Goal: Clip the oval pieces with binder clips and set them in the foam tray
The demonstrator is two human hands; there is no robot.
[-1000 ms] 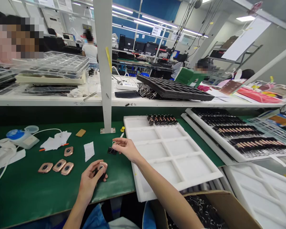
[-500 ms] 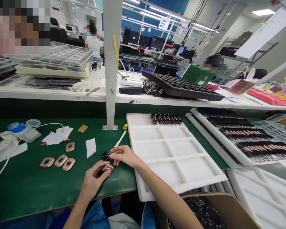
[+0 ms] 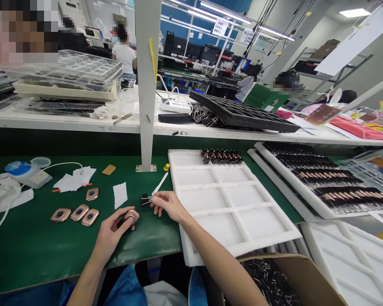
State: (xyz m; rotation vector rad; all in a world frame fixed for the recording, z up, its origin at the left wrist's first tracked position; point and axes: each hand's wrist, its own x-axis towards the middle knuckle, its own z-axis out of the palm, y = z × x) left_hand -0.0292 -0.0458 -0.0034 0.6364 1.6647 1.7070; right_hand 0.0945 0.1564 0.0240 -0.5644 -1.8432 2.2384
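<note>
My left hand [image 3: 110,231] is closed round a rose-gold watch case [image 3: 133,216], its thumb lying on top. Beside that case a black part, perhaps another binder clip, shows between the fingers; most of it is hidden. A black binder clip [image 3: 144,199] is pinched by its wire handles in my right hand [image 3: 168,205], just above the green mat [image 3: 137,248]. The two hands are apart. To the left several rose-gold watch cases [image 3: 80,212] lie on the mat, round sensor backs up.
A white foam tray [image 3: 175,182] stands right of my hands, with a row of clipped cases [image 3: 221,156] at its far edge. Farther right is a fuller tray [image 3: 338,182]. A cardboard box [image 3: 300,276] of binder clips sits below. A white pen-like tool [image 3: 161,182] and post [image 3: 147,106] stand beyond.
My hands have drawn apart. The left one has moved left with the watch case, while the right one has shifted slightly away from me and to the right, still holding the binder clip.
</note>
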